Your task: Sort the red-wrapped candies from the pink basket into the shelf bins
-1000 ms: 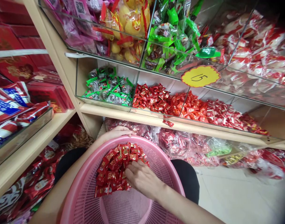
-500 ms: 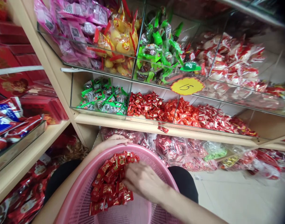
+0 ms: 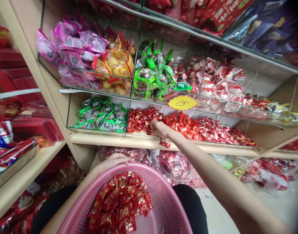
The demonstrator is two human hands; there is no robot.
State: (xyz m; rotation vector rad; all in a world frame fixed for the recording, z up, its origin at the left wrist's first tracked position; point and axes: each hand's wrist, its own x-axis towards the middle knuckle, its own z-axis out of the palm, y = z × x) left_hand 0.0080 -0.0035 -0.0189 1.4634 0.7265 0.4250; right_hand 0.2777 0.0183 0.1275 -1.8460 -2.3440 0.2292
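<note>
A pink plastic basket (image 3: 151,170) stands between my knees, with a heap of red wrapped candies (image 3: 124,198) in it. My left hand (image 3: 116,160) lies over its far left rim, fingers wrapped on the edge. My right hand (image 3: 160,129) is stretched forward to the lower shelf, at the front of the compartment of dark red wrapped candies (image 3: 141,118). Its fingers are curled closed, with red wrappers at the fingertips; how many pieces they hold is hidden. One loose red candy (image 3: 165,144) lies on the wooden ledge below that hand.
Clear dividers separate green-wrapped candies (image 3: 102,113), orange-red candies (image 3: 188,125) and red-white candies (image 3: 212,130). A yellow price tag (image 3: 183,102) marked 15 hangs above. Bagged sweets (image 3: 173,162) lie under the ledge. A wooden upright (image 3: 34,68) stands at the left.
My right hand has left the candies in the basket and reached forward to the red candy compartment. My left hand stays on the rim. The view has tilted upward.
</note>
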